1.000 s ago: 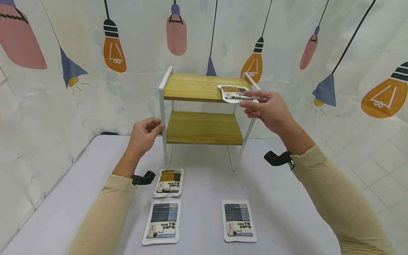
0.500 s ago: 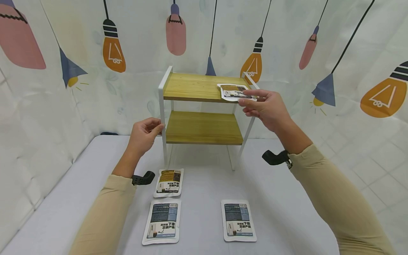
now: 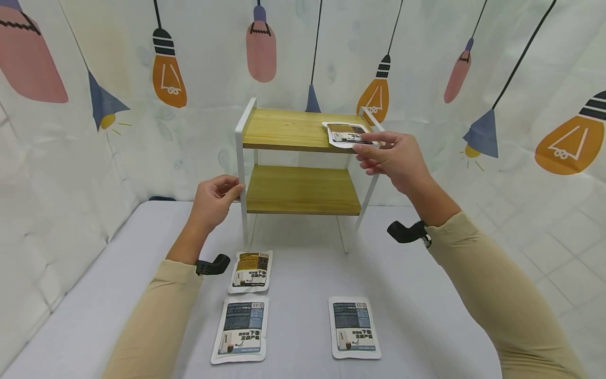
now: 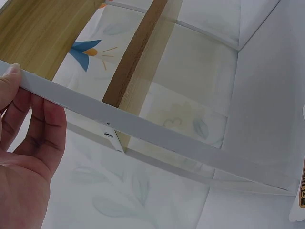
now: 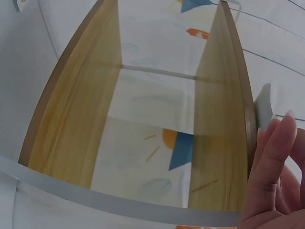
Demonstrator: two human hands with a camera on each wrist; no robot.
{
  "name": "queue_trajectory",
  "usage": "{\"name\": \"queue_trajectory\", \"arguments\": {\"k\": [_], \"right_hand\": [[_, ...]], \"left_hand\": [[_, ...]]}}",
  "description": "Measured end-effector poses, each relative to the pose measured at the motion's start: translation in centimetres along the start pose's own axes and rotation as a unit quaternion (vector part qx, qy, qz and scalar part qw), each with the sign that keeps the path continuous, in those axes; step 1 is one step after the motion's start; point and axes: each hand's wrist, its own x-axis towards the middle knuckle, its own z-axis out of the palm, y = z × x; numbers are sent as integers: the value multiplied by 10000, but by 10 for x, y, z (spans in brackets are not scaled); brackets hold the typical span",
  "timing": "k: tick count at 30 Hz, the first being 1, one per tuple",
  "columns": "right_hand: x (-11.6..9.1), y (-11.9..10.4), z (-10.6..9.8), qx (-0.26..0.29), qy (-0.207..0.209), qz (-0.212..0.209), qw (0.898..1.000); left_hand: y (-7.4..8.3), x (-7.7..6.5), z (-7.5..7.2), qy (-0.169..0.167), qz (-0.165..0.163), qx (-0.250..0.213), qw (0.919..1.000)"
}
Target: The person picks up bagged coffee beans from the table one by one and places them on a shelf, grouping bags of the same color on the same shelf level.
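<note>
With thumb and fingers, my left hand (image 3: 215, 204) pinches the left front leg of a small two-tier rack (image 3: 303, 190) with wooden boards and a white frame. The left wrist view shows the thumb (image 4: 12, 76) on one side of the white bar (image 4: 157, 133) and fingers on the other. At the upper board (image 3: 289, 126), my right hand (image 3: 397, 158) holds a white pouch (image 3: 345, 135) with a brown-and-white label by its right edge. The pouch lies nearly flat at the board's right front; whether it touches the wood is unclear. Only its pale edge (image 5: 263, 106) shows in the right wrist view.
In front of the rack, a brown-labelled pouch (image 3: 251, 271) lies on the white tabletop (image 3: 303, 326). Below it is a blue-labelled pouch (image 3: 240, 330), with a second blue-labelled pouch (image 3: 354, 328) to the right. A printed curtain (image 3: 208, 131) hangs behind the rack.
My right hand has shifted slightly back and left, carrying the pouch a little farther over the upper board. The left hand stays at the rack's leg, and the pouches on the table have not moved.
</note>
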Motion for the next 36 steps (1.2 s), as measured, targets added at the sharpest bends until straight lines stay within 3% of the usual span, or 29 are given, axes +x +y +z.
{"name": "queue_trajectory", "arguments": {"k": [17,36], "right_hand": [[1,2,9,366,179,-277,9988],[2,5,16,89,539,-704,9960]], "left_hand": [[-2,0,0,5,11,-97,10000],[-3,1,0,16,159,-138,9998]]}}
